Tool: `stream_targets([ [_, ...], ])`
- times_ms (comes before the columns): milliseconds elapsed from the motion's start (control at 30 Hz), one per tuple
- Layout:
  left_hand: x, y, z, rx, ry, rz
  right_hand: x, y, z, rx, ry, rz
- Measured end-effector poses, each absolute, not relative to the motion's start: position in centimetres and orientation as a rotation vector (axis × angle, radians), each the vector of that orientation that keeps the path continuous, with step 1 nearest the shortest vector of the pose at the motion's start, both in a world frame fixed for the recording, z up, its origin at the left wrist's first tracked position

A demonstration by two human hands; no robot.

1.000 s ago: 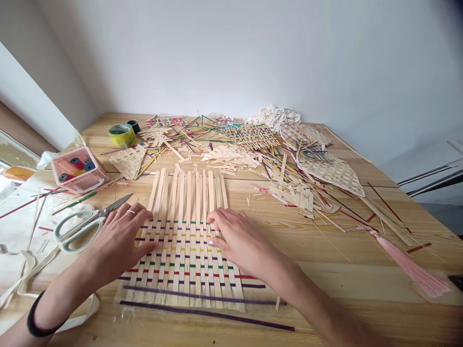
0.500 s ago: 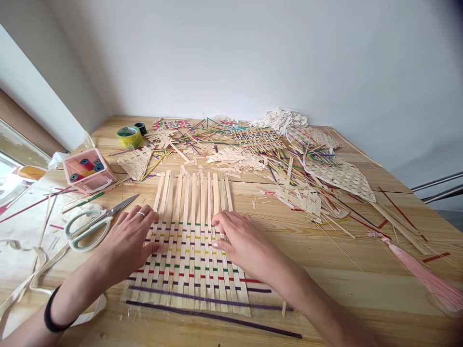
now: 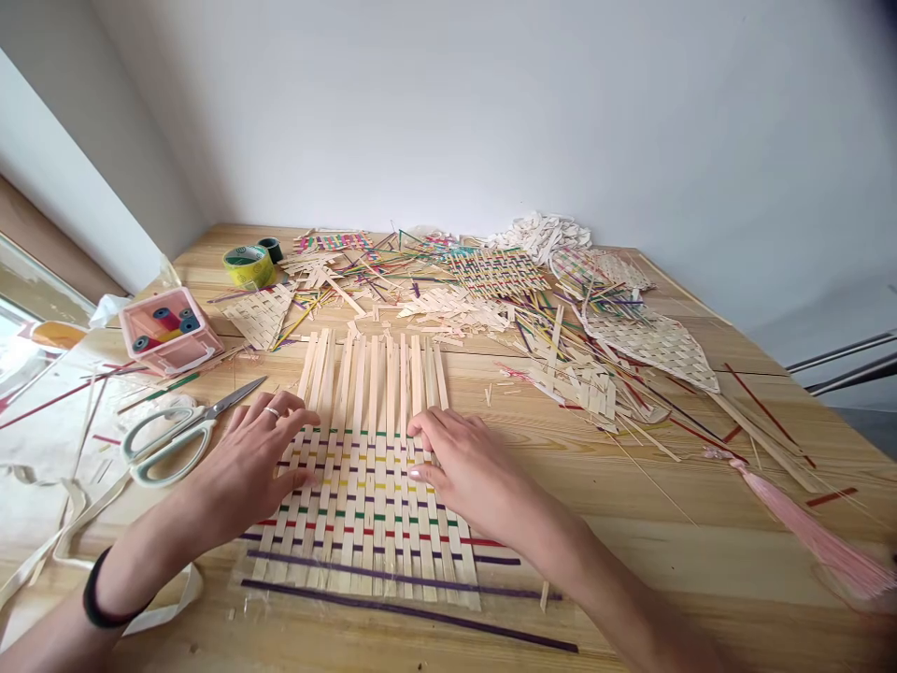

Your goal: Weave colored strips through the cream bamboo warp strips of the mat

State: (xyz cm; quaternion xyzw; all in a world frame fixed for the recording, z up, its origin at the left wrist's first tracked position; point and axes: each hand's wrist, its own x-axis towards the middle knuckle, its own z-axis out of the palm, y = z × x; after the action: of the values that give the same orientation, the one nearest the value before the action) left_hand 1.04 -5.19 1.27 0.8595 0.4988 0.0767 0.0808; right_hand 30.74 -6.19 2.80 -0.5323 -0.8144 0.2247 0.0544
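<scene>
One left hand (image 3: 234, 477) and one right hand (image 3: 476, 467) touch one mat (image 3: 371, 509) lying under and between their fingers, thumbs apart

Seen in the woven mat (image 3: 371, 486): thin, flat strips like wood or bamboo, pale, matt and dry, crossed by matt dyed ones. Over its near edge, clear plastic film (image 3: 336, 578), glossy and wrinkled. Beneath it, smooth wood with visible grain and a low satin sheen in the bench (image 3: 631, 570). Left of the mat, smooth metal blades and pale, matt, plastic-looking handles on the scissors (image 3: 150, 467); also translucent pink plastic, shiny, in the box (image 3: 175, 357). Beyond the mat to the left, glossy yellow plastic on the tape roll (image 3: 253, 275). Far right of the mat, soft, silky thread in the tassel (image 3: 805, 523).
</scene>
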Motion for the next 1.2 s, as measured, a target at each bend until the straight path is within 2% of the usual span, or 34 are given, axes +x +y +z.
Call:
stream_targets([
  [900, 1.80, -4.72, 2.20, 2.395, 1.380, 0.239, 30.84, -6.36, 2.65, -1.603, -2.462, 0.665],
  [1200, 1.82, -5.16, 2.06, 2.499, 1.412, 0.263, 30.86, -6.34, 2.73, -1.615, -2.469, 0.655],
])
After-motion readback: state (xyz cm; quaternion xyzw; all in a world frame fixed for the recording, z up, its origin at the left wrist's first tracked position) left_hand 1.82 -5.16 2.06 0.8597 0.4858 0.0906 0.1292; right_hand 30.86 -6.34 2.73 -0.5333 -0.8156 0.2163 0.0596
